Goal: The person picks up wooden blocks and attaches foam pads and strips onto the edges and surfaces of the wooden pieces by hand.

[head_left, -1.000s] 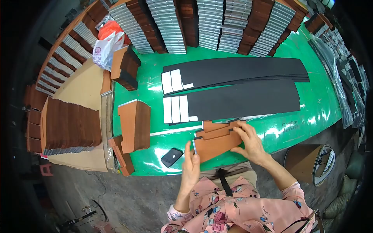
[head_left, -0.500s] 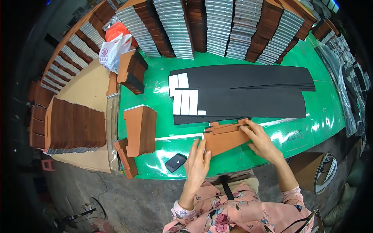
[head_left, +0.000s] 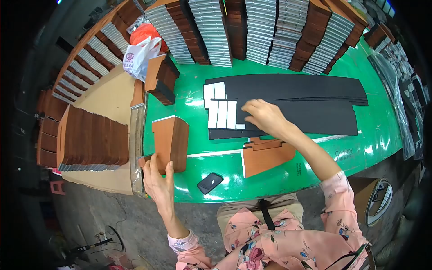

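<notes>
Across the green table (head_left: 225,162), we find the left hand (head_left: 159,182) spread wide at the brown stack's (head_left: 170,141) near end — contact unclear — and the right hand (head_left: 265,118) curled over black sheets (head_left: 315,117) beside white patches (head_left: 222,114), its grip indeterminable, with brown panels (head_left: 267,160) lying nearer us.

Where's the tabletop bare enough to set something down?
Widest: right of the flat brown panels, nearside of the black strips. Narrower: between those strips and the brown panel stack by the left hand. Crowded: the far side, packed with silver-edged stacks.
</notes>
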`<state>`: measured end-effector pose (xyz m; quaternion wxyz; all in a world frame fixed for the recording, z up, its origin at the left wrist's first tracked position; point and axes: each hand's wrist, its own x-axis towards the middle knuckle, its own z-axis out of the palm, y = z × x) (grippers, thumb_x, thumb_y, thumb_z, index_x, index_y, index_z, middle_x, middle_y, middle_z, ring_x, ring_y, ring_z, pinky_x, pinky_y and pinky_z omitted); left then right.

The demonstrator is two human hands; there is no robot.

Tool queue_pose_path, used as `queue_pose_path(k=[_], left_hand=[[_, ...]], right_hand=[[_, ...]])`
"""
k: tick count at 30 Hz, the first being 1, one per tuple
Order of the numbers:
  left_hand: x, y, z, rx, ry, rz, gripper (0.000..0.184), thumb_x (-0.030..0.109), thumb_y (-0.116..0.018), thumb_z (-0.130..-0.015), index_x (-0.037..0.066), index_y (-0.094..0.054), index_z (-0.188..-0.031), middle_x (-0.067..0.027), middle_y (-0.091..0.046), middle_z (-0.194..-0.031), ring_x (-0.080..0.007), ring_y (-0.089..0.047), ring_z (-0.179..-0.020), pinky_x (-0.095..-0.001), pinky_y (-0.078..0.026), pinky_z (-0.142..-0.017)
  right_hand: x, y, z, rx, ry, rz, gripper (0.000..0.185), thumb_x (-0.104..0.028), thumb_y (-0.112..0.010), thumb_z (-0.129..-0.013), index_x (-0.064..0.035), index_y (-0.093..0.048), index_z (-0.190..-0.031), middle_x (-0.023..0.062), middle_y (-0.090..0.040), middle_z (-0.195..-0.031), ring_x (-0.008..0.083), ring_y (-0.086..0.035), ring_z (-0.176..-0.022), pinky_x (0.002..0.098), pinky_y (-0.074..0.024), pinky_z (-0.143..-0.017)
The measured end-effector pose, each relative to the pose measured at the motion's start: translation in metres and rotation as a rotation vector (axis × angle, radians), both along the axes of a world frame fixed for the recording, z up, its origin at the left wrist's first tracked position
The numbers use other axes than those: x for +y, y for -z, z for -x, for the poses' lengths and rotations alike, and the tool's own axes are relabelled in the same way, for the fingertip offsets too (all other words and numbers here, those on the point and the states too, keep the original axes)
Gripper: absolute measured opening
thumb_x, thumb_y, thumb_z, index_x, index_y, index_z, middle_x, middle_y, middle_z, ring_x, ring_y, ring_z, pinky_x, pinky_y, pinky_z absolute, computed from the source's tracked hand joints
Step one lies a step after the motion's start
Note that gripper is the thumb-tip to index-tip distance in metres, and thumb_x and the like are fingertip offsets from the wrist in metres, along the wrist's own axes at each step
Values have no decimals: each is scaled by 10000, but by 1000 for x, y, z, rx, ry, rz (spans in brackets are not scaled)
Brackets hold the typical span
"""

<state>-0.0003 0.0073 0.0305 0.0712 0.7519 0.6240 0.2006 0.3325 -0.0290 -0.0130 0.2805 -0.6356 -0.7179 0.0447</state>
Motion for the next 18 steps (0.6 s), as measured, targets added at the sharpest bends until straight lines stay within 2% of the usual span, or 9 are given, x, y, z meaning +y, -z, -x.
queue_pose_path(k=[2, 4, 6, 9, 11, 13, 14, 15, 18], left_hand=[[4, 4, 3, 8, 5, -20, 427, 224, -646, -829, 32, -547, -1198, -160, -555, -1207, -338, -459, -1219, -416, -395, -959], [8, 9, 8, -41, 96, -75, 458, 199, -685, -783, 23, -555, -1185, -161, -573, -1149, -337, -572, -988, -423, -448, -850], [11, 14, 13, -69, 103, -106, 453, 177, -686, -773, 15, -553, -1175, -162, -576, -1132, -333, -570, -991, -419, -451, -844], [13, 18, 12, -192, 105, -162, 439, 119, -692, -743, -2, -551, -1141, -164, -573, -1094, -327, -565, -992, -412, -455, -832], [8, 13, 9, -290, 92, -181, 430, 82, -697, -725, -11, -550, -1118, -164, -567, -1073, -325, -562, -990, -408, -456, -826], [-4, 5, 6, -321, 113, -321, 417, 33, -707, -702, 8, -562, -1092, -151, -561, -1071, -316, -567, -994, -377, -454, -859], [-13, 7, 8, -288, 156, -408, 478, 14, -745, -650, 11, -564, -1091, -151, -547, -1096, -315, -572, -983, -388, -460, -856], [-25, 6, 7, -290, 159, -405, 478, 14, -745, -650, 11, -564, -1091, -151, -547, -1096, -315, -572, -983, -388, -460, -856], [-78, -2, 0, -241, 384, -415, 503, 29, -789, -612, 27, -570, -1064, -153, -551, -1069, -322, -579, -952, -397, -486, -809]], right_hand=[[23, 9, 4, -162, -4, 153, 194, -119, -701, -745, -1, -607, -867, 118, -587, -936, 284, -589, -904, 374, -522, -723], [30, 13, 10, -240, -14, 219, 204, -119, -715, -726, 11, -607, -840, 130, -590, -916, 288, -599, -895, 374, -528, -711], [33, 18, 13, -322, -31, 292, 216, -119, -729, -706, 23, -606, -812, 143, -592, -896, 293, -608, -886, 375, -535, -700], [30, 23, 13, -349, -99, 208, 147, -63, -699, -690, 23, -603, -761, 154, -600, -842, 288, -633, -805, 362, -546, -664], [28, 24, 16, -517, -149, 112, 89, -16, -652, -676, 21, -604, -741, 152, -604, -787, 276, -647, -714, 345, -551, -612], [27, 27, 18, -539, -165, 75, 60, 0, -610, -681, 23, -603, -736, 158, -607, -763, 266, -652, -685, 332, -550, -579], [27, 27, 19, -557, -184, 82, 55, -7, -605, -689, 26, -600, -734, 160, -610, -763, 265, -655, -683, 333, -551, -578], [27, 27, 21, -573, -204, 89, 54, -13, -601, -698, 30, -597, -731, 162, -613, -763, 264, -658, -682, 335, -552, -578], [24, 30, 27, -635, -214, 80, 58, -24, -589, -708, 30, -597, -729, 156, -618, -740, 260, -661, -670, 346, -550, -554]])
